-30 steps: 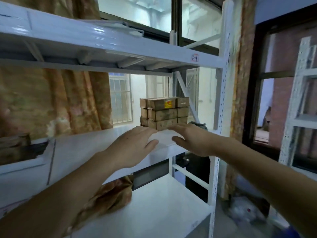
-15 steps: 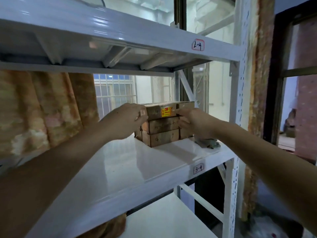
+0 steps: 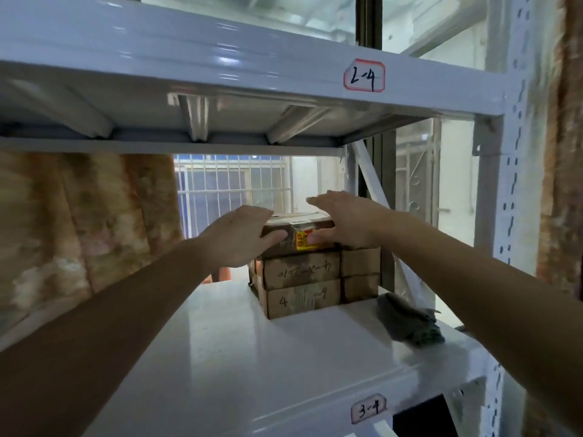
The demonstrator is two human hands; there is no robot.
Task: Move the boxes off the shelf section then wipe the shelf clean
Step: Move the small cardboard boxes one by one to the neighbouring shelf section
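Boxes (image 3: 303,279) of brown cardboard stand stacked 3 high at the centre of the frame, toward the back of the white shelf (image 3: 236,357), with a narrower column of the same boxes tight against their right side. The top box (image 3: 299,238) carries a yellow-and-red sticker on its front; the 2 below it show handwritten marks (the lowest reads "4" and little else that can be made out). The left hand (image 3: 239,236) grips the top box at its left end, fingers over the upper edge and thumb on the front face. The right hand (image 3: 344,220) lies over the top box's right part, thumb pressed beside the sticker, fingers stretched fairly straight across the lid; whether their tips hook over the far edge is hidden.

A crumpled grey cloth (image 3: 410,326) lies on the shelf at the right of the frame, just beside the stack and under the right forearm. A label reading "3-4" (image 3: 368,410) sits on the shelf's front edge at lower right. Another shelf board crosses the upper frame close above the hands, tagged "2-4" (image 3: 364,75). Behind the stack a barred window (image 3: 233,187) glows bright; a mottled orange-brown curtain (image 3: 85,225) fills the left. Both forearms are cut off by the bottom corners, and the stack's rear is out of sight.
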